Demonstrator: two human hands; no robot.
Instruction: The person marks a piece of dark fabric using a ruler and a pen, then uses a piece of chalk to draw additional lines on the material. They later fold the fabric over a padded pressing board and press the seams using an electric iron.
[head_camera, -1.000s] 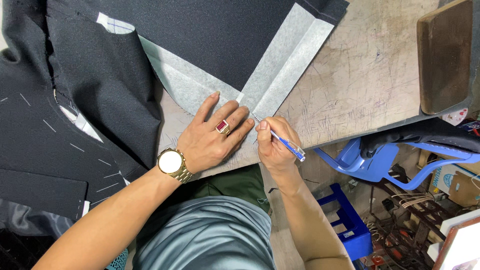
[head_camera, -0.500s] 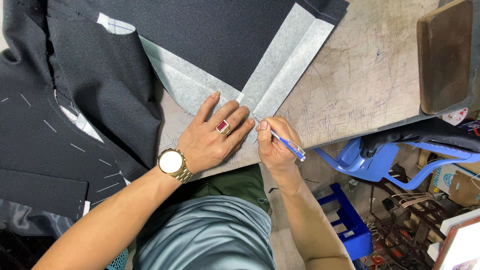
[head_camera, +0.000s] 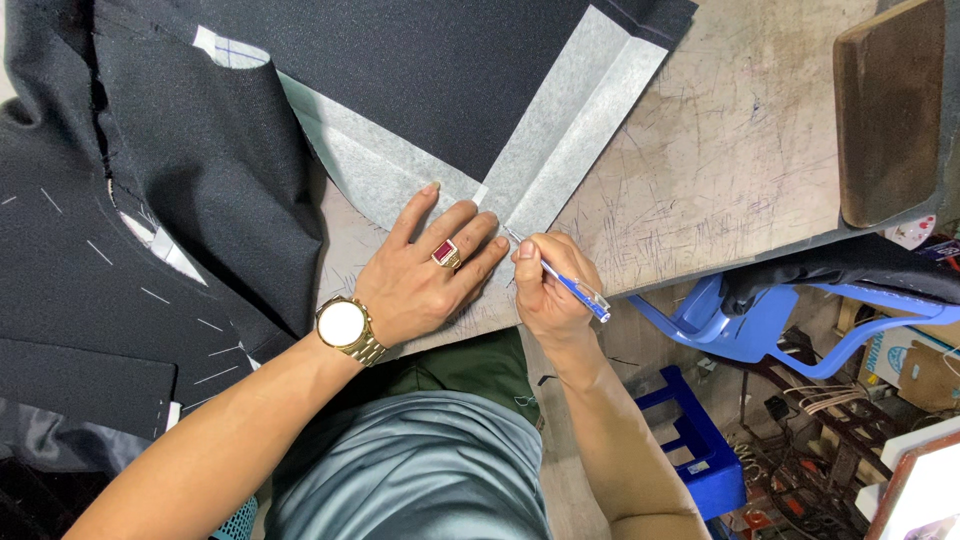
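Note:
A dark fabric piece (head_camera: 430, 70) with grey-white interfacing strips (head_camera: 570, 130) along its folded edges lies on a scratched worktable (head_camera: 740, 150). My left hand (head_camera: 430, 275), with a red ring and a gold wristwatch, presses flat on the interfacing at the corner where the two strips meet. My right hand (head_camera: 550, 285) grips a blue pen (head_camera: 570, 288), its tip touching the interfacing beside my left fingertips.
More dark garment pieces with white chalk marks (head_camera: 120, 250) cover the left side of the table. A brown wooden block (head_camera: 885, 110) lies at the top right. Below the table edge are a blue plastic chair (head_camera: 760, 330), a blue crate (head_camera: 695, 440) and clutter.

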